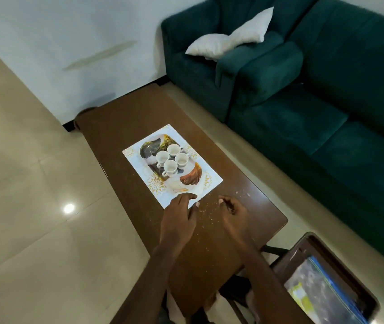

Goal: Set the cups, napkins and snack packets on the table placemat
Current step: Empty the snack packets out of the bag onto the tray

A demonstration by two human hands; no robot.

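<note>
Cups point(172, 160), four clustered mid-placemat point(137, 178), at twelve o'clock from both empty hands; left hand point(181, 213) nearer, fingers spread on placemat's near edge; right hand point(231, 209) loosely curled, grasping nothing.

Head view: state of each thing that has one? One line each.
Cups: four, upright, empty, clustered on the placemat.
Placemat: flat on the table, near corner under the left hand.
Left hand: open, fingertips on the placemat edge, holding nothing.
Right hand: loosely curled over the table, holding nothing.
Tray: off the table, holds blurred packets.
</note>
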